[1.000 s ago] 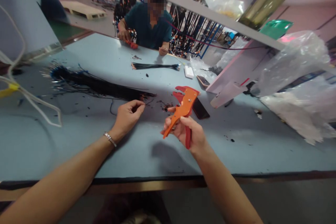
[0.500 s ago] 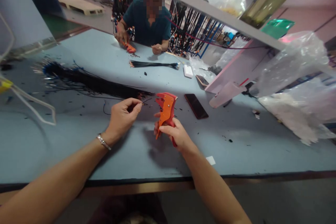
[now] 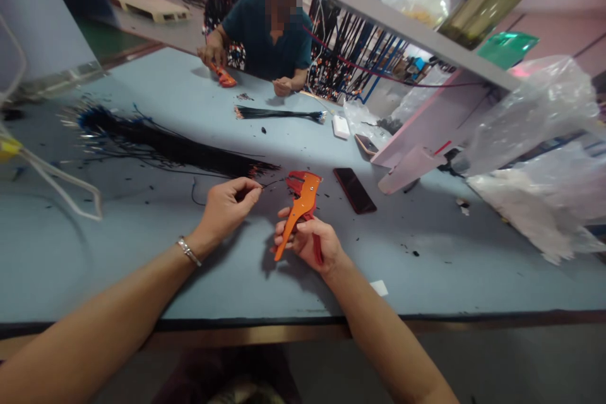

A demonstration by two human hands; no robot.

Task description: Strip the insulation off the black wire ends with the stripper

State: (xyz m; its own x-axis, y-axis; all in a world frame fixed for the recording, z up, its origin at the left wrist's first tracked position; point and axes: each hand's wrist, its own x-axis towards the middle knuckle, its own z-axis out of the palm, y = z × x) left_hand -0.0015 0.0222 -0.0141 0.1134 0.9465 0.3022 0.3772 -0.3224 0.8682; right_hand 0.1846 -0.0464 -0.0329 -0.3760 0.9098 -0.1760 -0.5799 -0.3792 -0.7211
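My left hand (image 3: 233,207) pinches a thin black wire (image 3: 271,184) between thumb and forefinger, its end pointing right. Just right of that end are the jaws of an orange and red wire stripper (image 3: 303,199). My right hand (image 3: 310,241) is wrapped round the stripper's handles, which stand apart. Whether the wire end touches the jaws I cannot tell. Behind my left hand a thick bundle of black wires (image 3: 180,145) lies on the grey-blue table (image 3: 227,278), with blue and metallic ends at the left and coppery ends at the right.
Across the table a co-worker (image 3: 272,31) holds another orange stripper (image 3: 226,77). A smaller wire bundle (image 3: 279,114) lies before them. To the right are a dark phone (image 3: 354,190), a white box (image 3: 340,127) and plastic bags (image 3: 534,202). A white bent frame (image 3: 61,183) stands at left.
The stripper in my right hand has turned, and its handles have spread apart. My left hand has shifted slightly right with the wire. The co-worker's stripper has moved left.
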